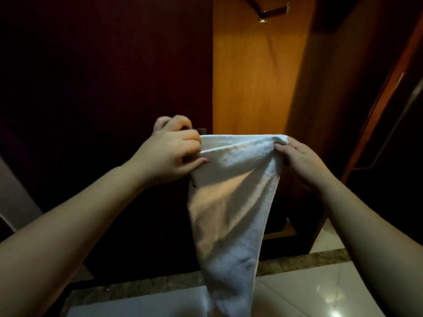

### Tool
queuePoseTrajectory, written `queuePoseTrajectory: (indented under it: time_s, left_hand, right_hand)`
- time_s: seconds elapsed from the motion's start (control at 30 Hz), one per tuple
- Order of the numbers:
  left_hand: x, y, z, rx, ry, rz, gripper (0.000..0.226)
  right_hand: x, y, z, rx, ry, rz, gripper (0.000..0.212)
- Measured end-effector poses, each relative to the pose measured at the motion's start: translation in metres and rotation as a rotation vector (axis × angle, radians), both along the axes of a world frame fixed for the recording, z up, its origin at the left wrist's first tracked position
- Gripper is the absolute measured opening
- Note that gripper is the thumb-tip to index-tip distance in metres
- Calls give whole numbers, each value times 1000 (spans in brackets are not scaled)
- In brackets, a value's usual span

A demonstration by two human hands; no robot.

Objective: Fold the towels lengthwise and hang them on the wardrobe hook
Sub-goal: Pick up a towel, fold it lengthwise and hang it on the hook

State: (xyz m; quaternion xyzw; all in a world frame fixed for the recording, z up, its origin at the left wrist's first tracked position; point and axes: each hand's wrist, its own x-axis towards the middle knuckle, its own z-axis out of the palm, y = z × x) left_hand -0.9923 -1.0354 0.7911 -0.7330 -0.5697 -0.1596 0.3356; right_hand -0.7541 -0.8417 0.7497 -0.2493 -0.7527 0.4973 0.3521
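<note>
Nearest the camera, at the bottom edge, the tail of the white towel hung down and narrowed to a loose point over a pale surface that was too dim to identify. Beside it lay a glossy tiled floor with a dark stone strip crossing it.

Higher up, both bare forearms reached forward and held the towel's top edge stretched level between them. The left hand had its fingers curled and pinched the left corner of that edge. The right hand gripped the right corner, thumb and fingers bunching the cloth there. The cloth appeared doubled along the top, with two layers showing at the left corner, so the lengthwise fold seemed started, though the lower part hung twisted and uneven. By that look the fold was not yet tidy.

Behind the hands stood the wardrobe: a dark door on the left and a lit orange wooden panel beyond. Far up on that panel, well above the towel, a metal hook stuck out with nothing on it. Hanging was therefore still to do: the towel would need straightening, then lifting up to the hook. No other towels were visible, so how many remained could not be told.
</note>
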Motion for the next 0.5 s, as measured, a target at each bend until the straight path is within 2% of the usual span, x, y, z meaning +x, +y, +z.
queuePoseTrajectory:
  time_s: [0.13,0.23,0.3,0.33,0.43,0.5]
  left_hand:
    - [-5,-1,15,44,-55,115,32]
    - [4,0,20,-55,-376,281,27]
    - [9,1,23,-138,-490,392,39]
    - [12,2,25,-175,-457,439,39]
    - [16,10,25,-283,-226,519,17]
    - [15,12,25,-314,-285,492,8]
  right_hand:
    - [3,-5,2,-75,66,45,20]
    - [1,-13,5,-123,133,30,23]
    - [-2,-16,6,-135,170,15,27]
    - [-4,-17,6,-123,179,13,28]
    - [-10,-22,4,-64,189,-22,32]
    - [-13,-26,4,-23,226,-87,34]
